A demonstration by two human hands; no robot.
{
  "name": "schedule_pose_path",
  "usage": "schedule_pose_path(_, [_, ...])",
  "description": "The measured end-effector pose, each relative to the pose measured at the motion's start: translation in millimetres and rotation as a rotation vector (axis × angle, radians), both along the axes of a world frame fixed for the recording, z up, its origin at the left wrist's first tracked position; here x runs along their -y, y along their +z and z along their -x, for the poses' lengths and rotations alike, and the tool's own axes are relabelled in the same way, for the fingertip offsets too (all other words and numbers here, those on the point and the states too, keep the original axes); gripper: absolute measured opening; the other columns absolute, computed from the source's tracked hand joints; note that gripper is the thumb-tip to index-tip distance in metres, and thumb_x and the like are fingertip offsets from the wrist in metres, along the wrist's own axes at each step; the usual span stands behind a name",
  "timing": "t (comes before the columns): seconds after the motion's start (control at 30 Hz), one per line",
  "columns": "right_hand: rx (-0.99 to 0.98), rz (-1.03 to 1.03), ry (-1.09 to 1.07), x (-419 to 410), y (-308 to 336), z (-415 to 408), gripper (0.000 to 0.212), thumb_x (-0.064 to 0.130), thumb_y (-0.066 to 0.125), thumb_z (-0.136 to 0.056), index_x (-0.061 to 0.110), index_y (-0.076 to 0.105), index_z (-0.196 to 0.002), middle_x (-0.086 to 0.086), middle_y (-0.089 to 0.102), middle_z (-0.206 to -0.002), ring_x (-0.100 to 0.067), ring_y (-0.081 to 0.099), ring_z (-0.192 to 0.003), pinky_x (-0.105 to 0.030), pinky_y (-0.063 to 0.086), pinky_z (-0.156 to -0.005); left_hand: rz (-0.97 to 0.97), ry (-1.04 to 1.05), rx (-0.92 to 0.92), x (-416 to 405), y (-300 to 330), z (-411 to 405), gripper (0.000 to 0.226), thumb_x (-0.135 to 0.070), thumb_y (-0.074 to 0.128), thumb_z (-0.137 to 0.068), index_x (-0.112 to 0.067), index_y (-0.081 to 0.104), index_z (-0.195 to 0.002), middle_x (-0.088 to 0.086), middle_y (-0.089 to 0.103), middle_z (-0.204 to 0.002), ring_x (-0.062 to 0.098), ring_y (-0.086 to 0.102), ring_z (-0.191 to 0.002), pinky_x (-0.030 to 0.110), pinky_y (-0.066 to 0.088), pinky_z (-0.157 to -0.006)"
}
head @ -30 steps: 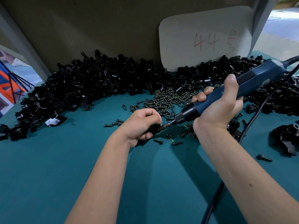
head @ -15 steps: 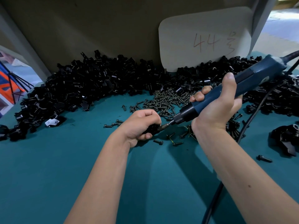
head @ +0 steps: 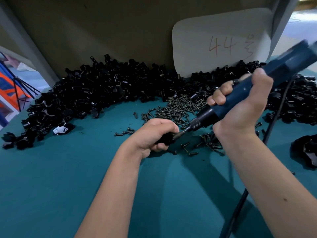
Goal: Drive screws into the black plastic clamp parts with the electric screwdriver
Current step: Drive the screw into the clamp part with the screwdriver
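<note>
— Where's the clamp part?

— In my left hand (head: 155, 133), fingers curled round the black clamp part (head: 165, 140), low over the teal worktop (head: 72, 182).

— And the right?

— My right hand (head: 243, 109) grips the blue electric screwdriver (head: 240, 95), slanted down to the left, its bit (head: 182, 133) meeting the part.

— What's around you?

— A heap of black clamp parts (head: 96, 93) along the back, loose screws (head: 178, 107) just beyond my hands, and a white card (head: 221, 42) marked 44.
</note>
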State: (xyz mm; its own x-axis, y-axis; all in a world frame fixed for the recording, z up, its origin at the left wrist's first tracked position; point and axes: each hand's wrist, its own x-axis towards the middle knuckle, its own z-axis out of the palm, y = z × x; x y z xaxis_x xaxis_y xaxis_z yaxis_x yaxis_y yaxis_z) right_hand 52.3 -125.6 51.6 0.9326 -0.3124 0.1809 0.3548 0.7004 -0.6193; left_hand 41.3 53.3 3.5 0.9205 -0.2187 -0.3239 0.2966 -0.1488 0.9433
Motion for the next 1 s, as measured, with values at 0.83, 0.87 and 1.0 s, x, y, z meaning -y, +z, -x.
schedule_pose_path(0.83, [-0.402, -0.394, -0.224, 20.8, -14.6, -15.0, 0.05, 0.046, 0.076, -0.091, 0.014, 0.047, -0.117, 0.0, 0.052, -0.058, -0.016, 0.046, -0.046, -0.028, 0.046, -0.052, -0.211, 0.086, 0.559, -1.2, -24.6, -5.0, 0.032, -0.029, 0.093, -0.074, -0.024, 0.064, -0.086, -0.019, 0.06, -0.065, -0.003, 0.049, -0.055, 0.011, 0.039, -0.052])
schedule_pose_path(0.87, [-0.408, -0.393, -0.225, 19.8, -15.8, -15.2, 0.05, 0.046, 0.076, -0.091, 0.013, 0.048, -0.117, 0.0, 0.052, -0.058, -0.016, 0.047, -0.046, -0.029, 0.046, -0.052, -0.208, 0.077, 0.573, 0.0, -25.3, -5.1, 0.032, -0.029, 0.094, -0.073, -0.025, 0.064, -0.086, -0.02, 0.059, -0.065, -0.003, 0.049, -0.055, 0.011, 0.039, -0.053])
schedule_pose_path(1.0, [-0.408, -0.378, -0.222, 18.4, -18.6, -16.1, 0.05, 0.047, 0.076, -0.09, 0.014, 0.049, -0.116, 0.0, 0.053, -0.058, -0.015, 0.047, -0.046, -0.03, 0.047, -0.053, -0.229, 0.035, 0.578, 4.0, -26.8, -5.7, 0.034, -0.03, 0.094, -0.073, -0.026, 0.062, -0.084, -0.016, 0.06, -0.07, 0.003, 0.052, -0.064, 0.016, 0.043, -0.06])
